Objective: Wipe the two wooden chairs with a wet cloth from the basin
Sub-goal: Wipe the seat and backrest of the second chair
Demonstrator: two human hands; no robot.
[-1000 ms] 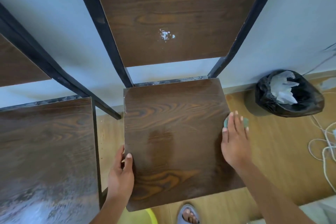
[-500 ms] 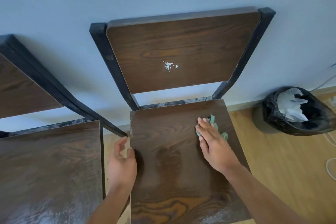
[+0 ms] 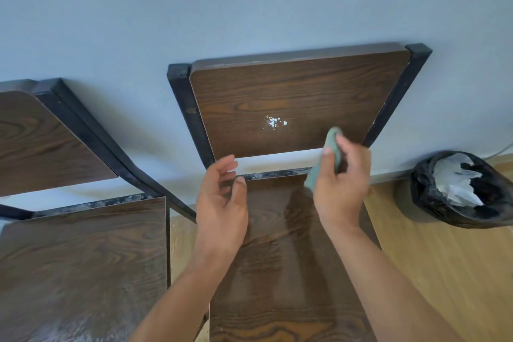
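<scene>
Two dark wooden chairs with black metal frames stand against a blue wall. The right chair's seat (image 3: 288,272) lies under both my arms, and its backrest (image 3: 291,103) carries a patch of white specks. My right hand (image 3: 342,180) is lifted off the seat and grips a folded green cloth (image 3: 331,147), whose top end reaches the backrest's lower edge. My left hand (image 3: 222,203) hovers above the seat's back left corner with fingers apart, holding nothing. The left chair (image 3: 83,258) shows its seat, greyish at the near edge, and part of its backrest.
A bin lined with a black bag (image 3: 460,189), white paper inside, stands on the wooden floor (image 3: 444,272) right of the chair by the wall. A narrow strip of floor separates the two seats. The basin is not in view.
My right hand has lifted the cloth off the seat up toward the backrest. My left hand has let go of the seat's left edge and risen. The view has tilted upward.
</scene>
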